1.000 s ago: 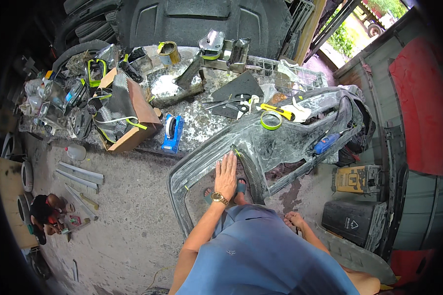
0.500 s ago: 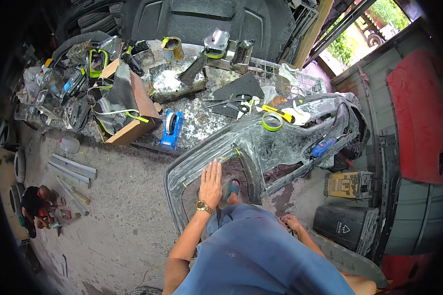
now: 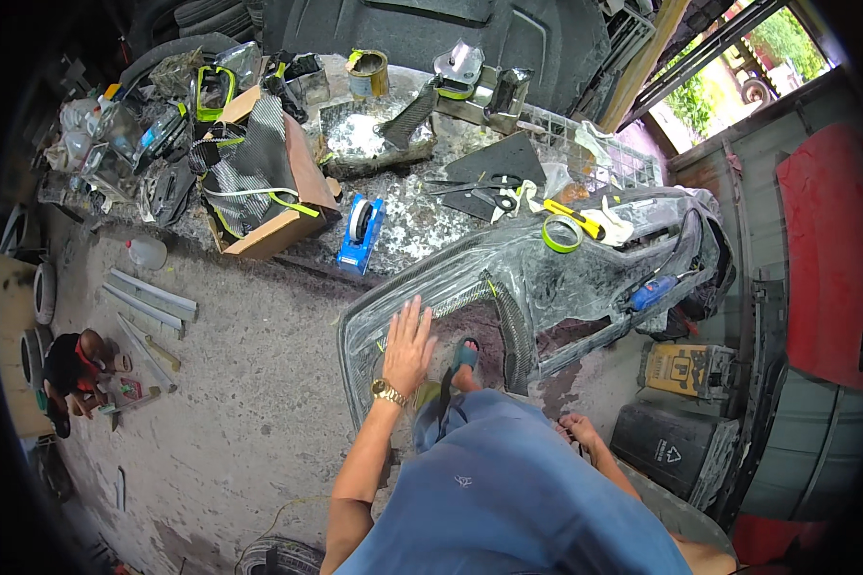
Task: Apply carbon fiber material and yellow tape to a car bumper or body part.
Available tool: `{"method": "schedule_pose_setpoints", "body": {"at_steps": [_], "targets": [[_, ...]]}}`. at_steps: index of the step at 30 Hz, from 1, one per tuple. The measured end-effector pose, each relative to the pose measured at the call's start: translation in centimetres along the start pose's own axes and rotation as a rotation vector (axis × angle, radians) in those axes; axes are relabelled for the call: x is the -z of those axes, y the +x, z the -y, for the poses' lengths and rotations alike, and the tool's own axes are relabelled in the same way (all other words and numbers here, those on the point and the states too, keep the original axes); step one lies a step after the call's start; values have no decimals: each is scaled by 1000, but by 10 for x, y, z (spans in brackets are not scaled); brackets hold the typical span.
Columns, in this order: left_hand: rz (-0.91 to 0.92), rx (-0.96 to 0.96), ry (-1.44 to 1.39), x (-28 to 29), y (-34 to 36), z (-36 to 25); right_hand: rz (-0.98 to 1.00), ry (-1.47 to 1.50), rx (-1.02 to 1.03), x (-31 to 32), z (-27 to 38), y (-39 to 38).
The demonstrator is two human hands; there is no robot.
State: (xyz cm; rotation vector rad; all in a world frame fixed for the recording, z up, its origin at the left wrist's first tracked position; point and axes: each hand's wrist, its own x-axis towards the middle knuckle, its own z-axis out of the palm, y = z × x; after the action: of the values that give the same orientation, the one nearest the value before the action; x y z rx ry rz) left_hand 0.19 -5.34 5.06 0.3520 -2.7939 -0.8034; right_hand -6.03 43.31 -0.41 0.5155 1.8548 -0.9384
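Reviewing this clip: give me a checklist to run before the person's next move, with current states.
1. Left hand open, over the dark panel: ok.
2. Left hand touching the panel: cannot tell.
3. Right hand empty: cannot tell; it is curled.
4. Panel clear of loose items: not ok; tape roll and blue tool lie on it.
5. Scissors away from both hands: ok.

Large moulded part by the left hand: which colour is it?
Moulded part: dark grey with whitish streaks, best seen in the head view.
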Motion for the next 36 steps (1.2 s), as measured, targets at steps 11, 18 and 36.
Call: {"method": "schedule_pose_setpoints", "body": {"at_steps": [11,18,36], "targets": [[3,93,29,-14,70,9,-34,16,18,-22,18,-5],[64,56,-20,-3,85,1,-33,1,-22,-28,-11,-4],[139,17,-48,-14,100,1,-13,62,-1,-13,-11,1]]}}
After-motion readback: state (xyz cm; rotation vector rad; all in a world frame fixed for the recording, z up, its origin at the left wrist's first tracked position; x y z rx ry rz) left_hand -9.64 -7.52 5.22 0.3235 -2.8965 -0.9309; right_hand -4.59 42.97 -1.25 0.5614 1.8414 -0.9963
